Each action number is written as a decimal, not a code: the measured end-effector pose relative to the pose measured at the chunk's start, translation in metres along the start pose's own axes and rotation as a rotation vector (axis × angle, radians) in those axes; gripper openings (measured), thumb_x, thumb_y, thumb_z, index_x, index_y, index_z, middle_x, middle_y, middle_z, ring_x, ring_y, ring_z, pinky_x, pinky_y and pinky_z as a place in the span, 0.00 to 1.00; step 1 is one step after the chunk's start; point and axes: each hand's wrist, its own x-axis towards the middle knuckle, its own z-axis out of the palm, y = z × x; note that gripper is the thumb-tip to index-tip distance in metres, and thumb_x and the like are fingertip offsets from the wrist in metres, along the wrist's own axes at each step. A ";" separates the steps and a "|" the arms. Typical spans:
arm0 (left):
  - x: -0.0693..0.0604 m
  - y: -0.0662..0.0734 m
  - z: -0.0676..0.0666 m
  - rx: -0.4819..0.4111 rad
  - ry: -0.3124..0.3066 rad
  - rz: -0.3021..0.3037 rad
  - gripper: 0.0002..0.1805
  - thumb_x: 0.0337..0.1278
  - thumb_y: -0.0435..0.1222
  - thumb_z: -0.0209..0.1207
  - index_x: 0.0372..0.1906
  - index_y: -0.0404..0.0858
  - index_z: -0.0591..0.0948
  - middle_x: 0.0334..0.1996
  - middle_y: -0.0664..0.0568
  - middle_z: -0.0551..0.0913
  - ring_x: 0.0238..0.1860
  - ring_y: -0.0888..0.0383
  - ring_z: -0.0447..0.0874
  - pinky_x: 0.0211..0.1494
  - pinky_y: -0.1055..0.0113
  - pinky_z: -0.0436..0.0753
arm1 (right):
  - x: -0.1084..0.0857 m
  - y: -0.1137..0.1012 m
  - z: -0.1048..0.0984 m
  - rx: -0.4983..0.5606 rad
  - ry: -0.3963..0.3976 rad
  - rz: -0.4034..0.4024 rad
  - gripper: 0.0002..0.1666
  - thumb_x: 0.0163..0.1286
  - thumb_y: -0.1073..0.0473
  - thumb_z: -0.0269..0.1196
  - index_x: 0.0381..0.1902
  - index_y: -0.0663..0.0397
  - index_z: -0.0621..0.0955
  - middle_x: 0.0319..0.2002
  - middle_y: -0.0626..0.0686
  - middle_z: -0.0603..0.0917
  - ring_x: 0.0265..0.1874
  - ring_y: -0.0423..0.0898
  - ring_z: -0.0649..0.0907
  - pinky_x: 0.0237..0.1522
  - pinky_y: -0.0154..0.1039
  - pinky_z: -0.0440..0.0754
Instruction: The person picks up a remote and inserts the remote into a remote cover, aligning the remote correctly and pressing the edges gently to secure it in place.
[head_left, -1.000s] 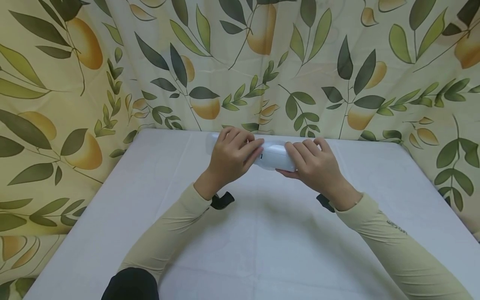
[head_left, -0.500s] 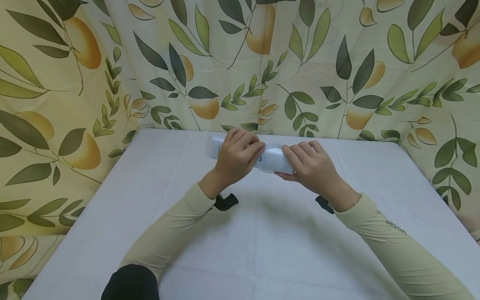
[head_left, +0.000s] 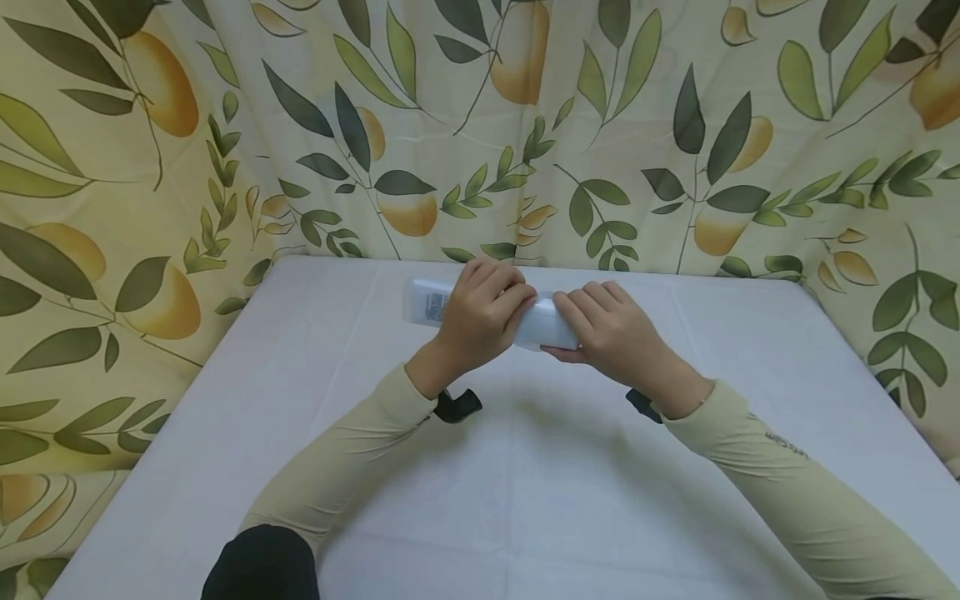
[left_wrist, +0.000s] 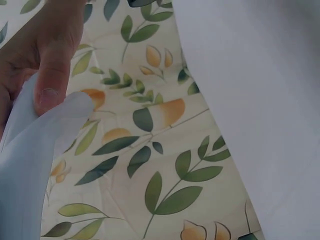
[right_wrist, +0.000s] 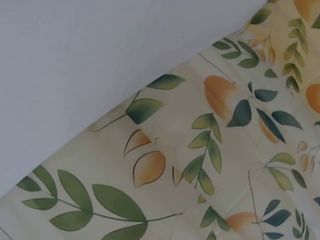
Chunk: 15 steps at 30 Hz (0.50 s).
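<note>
Both hands hold a long, pale white packet (head_left: 536,323) with a translucent plastic look, above the far part of the table. My left hand (head_left: 483,312) grips it around its middle, thumb towards the right. A flat end with small dark print sticks out past that hand on the left. My right hand (head_left: 611,333) grips the rounded right end, with the thumb below and the fingers over the top. Between the hands a short stretch of packet shows. In the left wrist view, my left thumb presses on the thin, see-through film. The right wrist view shows neither hand nor packet.
A white cloth covers the table (head_left: 517,500). Behind it and to the left hangs a curtain (head_left: 465,125) printed with leaves and orange fruit. A black rounded thing (head_left: 261,567) is at the lower left, by the left sleeve.
My left hand has slid a little right and down, uncovering more of the packet's printed left end. The right hand has moved slightly left, narrowing the space between the hands.
</note>
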 end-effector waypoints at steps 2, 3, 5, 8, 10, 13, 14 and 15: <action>0.000 0.000 0.001 0.005 -0.005 0.004 0.05 0.53 0.32 0.63 0.25 0.37 0.84 0.27 0.50 0.80 0.34 0.54 0.79 0.46 0.61 0.74 | 0.001 -0.001 0.001 0.001 0.000 -0.001 0.40 0.36 0.46 0.78 0.40 0.69 0.77 0.29 0.60 0.82 0.28 0.55 0.80 0.30 0.46 0.79; 0.000 0.000 0.001 0.006 -0.005 0.005 0.05 0.53 0.32 0.63 0.25 0.37 0.84 0.27 0.50 0.80 0.34 0.54 0.79 0.46 0.61 0.74 | 0.001 -0.001 0.001 0.000 0.000 -0.002 0.39 0.37 0.46 0.78 0.40 0.68 0.77 0.29 0.60 0.82 0.27 0.55 0.80 0.30 0.46 0.79; 0.000 0.000 0.001 0.011 -0.004 0.003 0.05 0.53 0.32 0.63 0.25 0.37 0.84 0.27 0.50 0.81 0.34 0.54 0.79 0.46 0.62 0.74 | 0.001 0.000 0.002 -0.001 0.003 -0.004 0.39 0.37 0.46 0.78 0.40 0.68 0.77 0.29 0.60 0.82 0.27 0.55 0.80 0.30 0.46 0.79; 0.001 -0.001 0.001 0.025 -0.004 0.003 0.05 0.53 0.32 0.63 0.25 0.37 0.84 0.27 0.50 0.81 0.34 0.55 0.79 0.46 0.61 0.74 | 0.001 0.001 0.003 -0.025 0.006 -0.012 0.38 0.39 0.45 0.76 0.40 0.68 0.77 0.28 0.60 0.82 0.27 0.55 0.80 0.30 0.46 0.79; 0.000 -0.003 0.000 0.042 -0.011 0.005 0.05 0.53 0.33 0.63 0.25 0.37 0.84 0.27 0.50 0.81 0.34 0.55 0.79 0.46 0.61 0.74 | 0.000 0.002 0.003 -0.051 0.013 -0.016 0.39 0.38 0.43 0.76 0.40 0.68 0.77 0.28 0.60 0.83 0.26 0.55 0.81 0.30 0.47 0.79; -0.001 -0.005 0.000 0.086 -0.032 0.016 0.05 0.54 0.34 0.62 0.27 0.38 0.85 0.27 0.51 0.81 0.34 0.55 0.79 0.47 0.61 0.74 | -0.002 0.004 0.003 -0.102 0.026 -0.009 0.41 0.37 0.41 0.76 0.40 0.67 0.78 0.28 0.59 0.84 0.26 0.54 0.81 0.29 0.48 0.78; -0.002 -0.005 -0.001 0.106 -0.037 0.018 0.05 0.55 0.34 0.62 0.27 0.39 0.85 0.27 0.52 0.81 0.34 0.55 0.79 0.48 0.61 0.74 | -0.002 0.005 0.002 -0.117 0.031 -0.004 0.41 0.36 0.41 0.77 0.40 0.66 0.78 0.28 0.59 0.84 0.26 0.54 0.81 0.29 0.49 0.78; -0.003 -0.006 -0.001 0.124 -0.041 0.016 0.05 0.56 0.35 0.62 0.28 0.40 0.85 0.27 0.52 0.81 0.35 0.56 0.79 0.48 0.60 0.74 | -0.002 0.005 0.002 -0.132 0.035 0.001 0.41 0.36 0.41 0.77 0.40 0.66 0.78 0.28 0.59 0.84 0.26 0.54 0.81 0.29 0.49 0.78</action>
